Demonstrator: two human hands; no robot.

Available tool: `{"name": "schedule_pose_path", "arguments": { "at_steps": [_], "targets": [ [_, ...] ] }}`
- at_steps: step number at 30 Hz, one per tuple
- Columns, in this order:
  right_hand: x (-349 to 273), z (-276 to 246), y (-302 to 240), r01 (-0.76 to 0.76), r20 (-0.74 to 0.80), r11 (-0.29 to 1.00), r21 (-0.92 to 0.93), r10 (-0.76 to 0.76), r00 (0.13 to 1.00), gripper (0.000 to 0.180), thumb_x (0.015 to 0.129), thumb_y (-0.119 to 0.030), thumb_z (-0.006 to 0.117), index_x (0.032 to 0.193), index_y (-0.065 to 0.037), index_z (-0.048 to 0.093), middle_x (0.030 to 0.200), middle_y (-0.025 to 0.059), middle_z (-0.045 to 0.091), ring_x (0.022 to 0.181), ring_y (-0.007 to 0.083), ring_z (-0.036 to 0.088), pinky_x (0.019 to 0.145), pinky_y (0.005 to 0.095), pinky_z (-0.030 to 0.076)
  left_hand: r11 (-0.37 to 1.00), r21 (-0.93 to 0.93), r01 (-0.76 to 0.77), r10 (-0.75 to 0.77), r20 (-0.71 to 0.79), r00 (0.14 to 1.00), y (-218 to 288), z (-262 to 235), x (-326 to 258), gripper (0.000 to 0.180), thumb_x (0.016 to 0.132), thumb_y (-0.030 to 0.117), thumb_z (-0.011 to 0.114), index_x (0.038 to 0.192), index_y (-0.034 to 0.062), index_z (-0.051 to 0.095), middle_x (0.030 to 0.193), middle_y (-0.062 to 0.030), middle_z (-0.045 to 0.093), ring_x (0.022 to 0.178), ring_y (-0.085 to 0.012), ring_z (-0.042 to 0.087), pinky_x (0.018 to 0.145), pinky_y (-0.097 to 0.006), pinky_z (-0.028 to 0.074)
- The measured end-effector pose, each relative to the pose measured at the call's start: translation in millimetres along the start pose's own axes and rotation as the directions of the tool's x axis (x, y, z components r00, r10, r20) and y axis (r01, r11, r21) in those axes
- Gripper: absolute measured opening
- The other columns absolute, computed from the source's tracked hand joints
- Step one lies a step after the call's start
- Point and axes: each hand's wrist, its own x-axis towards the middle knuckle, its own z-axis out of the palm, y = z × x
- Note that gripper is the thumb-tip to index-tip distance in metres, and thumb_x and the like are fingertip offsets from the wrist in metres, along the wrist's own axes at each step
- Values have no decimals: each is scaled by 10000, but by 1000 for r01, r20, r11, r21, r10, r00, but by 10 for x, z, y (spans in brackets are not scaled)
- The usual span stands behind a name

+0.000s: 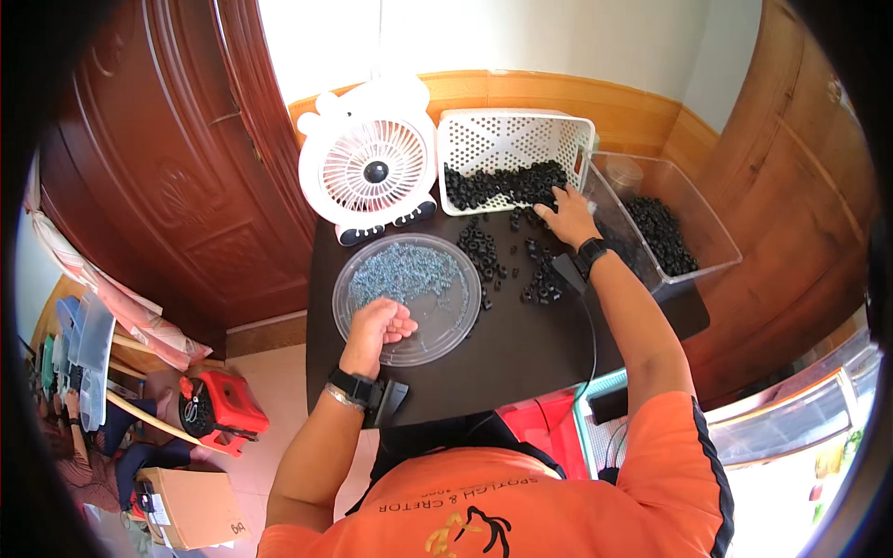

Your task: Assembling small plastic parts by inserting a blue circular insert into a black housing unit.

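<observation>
My left hand (375, 332) is over the near left part of a round clear plastic tray (439, 327), its fingers curled in. Whatever they may hold is hidden. Small bluish metal pieces (402, 270), perhaps screws, are spread across the tray's far half. My right hand (569, 219) reaches to the front edge of a white perforated basket (521, 130), thumb and fingers apart. Black, short, cylinder-like parts (507, 186) lie in the basket just beyond its fingertips. More loose black parts (479, 246) are scattered on the dark table (521, 344) between the tray and my right wrist.
A white animal-shaped fan (375, 172) stands behind the tray. Right of the basket, a clear bin (693, 232) holds more black parts and a small jar (623, 172). At far left, another person (79, 456) sits by a red container (223, 414) and a cardboard box (191, 507).
</observation>
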Motion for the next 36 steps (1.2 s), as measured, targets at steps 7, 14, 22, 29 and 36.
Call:
{"name": "schedule_pose_path", "arguments": {
  "at_steps": [7,14,22,29,36],
  "targets": [
    [672,239,83,-48,-43,998,-35,47,998,632,864,-407,596,1350,-33,447,1440,260,324,1335,404,294,1095,464,291,998,31,46,-44,-62,997,90,105,-49,247,906,259,468,912,52,603,824,-63,677,752,-121,626,702,-239,438],
    [1019,689,360,-109,59,979,-173,121,991,589,877,-444,568,1334,-81,491,1425,218,361,1310,404,326,1084,481,304,994,17,104,-101,-112,989,110,137,-31,288,884,327,475,932,74,603,869,-81,686,788,-142,617,753,-264,421],
    [815,660,300,-90,170,990,-110,107,980,479,899,-426,519,1246,-100,573,1263,188,501,1175,384,446,998,481,396,999,-48,18,-24,-124,992,143,153,-34,271,884,289,471,908,61,616,845,-75,686,763,-119,600,723,-248,409],
    [117,589,7,98,64,994,44,-101,993,422,869,-361,576,1163,-60,610,1215,161,532,1144,352,466,984,452,393,1000,-27,9,-12,-115,993,59,124,31,244,897,271,462,874,82,614,812,-59,680,735,-115,608,707,-248,429],
    [-387,471,-343,175,59,979,100,-182,982,452,864,-391,575,1180,-70,603,1212,151,539,1148,349,471,991,446,381,999,-37,-10,6,-93,996,-4,94,32,236,892,279,471,866,92,614,804,-49,677,730,-116,613,704,-250,425]
  ]
}}
